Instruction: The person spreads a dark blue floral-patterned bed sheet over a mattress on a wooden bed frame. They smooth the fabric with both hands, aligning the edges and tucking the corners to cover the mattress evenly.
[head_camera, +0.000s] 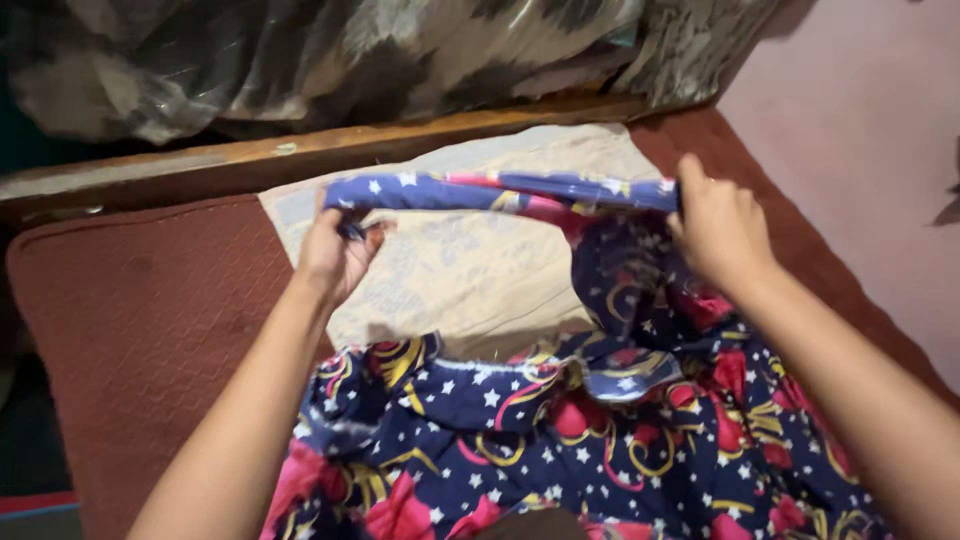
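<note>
L fingers (350, 232) pinched shut on one end of a folded edge of the garment (560, 450), navy cloth w/ white stars + red/yellow print. R fingers (690, 185) curled closed over the other end, thumb side hidden so can't see the exact pinch. My left hand (335, 255) and right hand (722, 232) are well apart, edge stretched taut between them as a narrow band, lifted above the beige cloth (480, 280). Rest of garment hangs from the R end and bunches toward me, lying on the bed. Beige cloth sits on a maroon quilted cover (150, 320); wooden rail (300, 155) beyond it, pink wall (860, 150) to the R. Step, imo: mid-fold, edge squared up. Next move needs both ends kept level and tension even, else fold skews.
</note>
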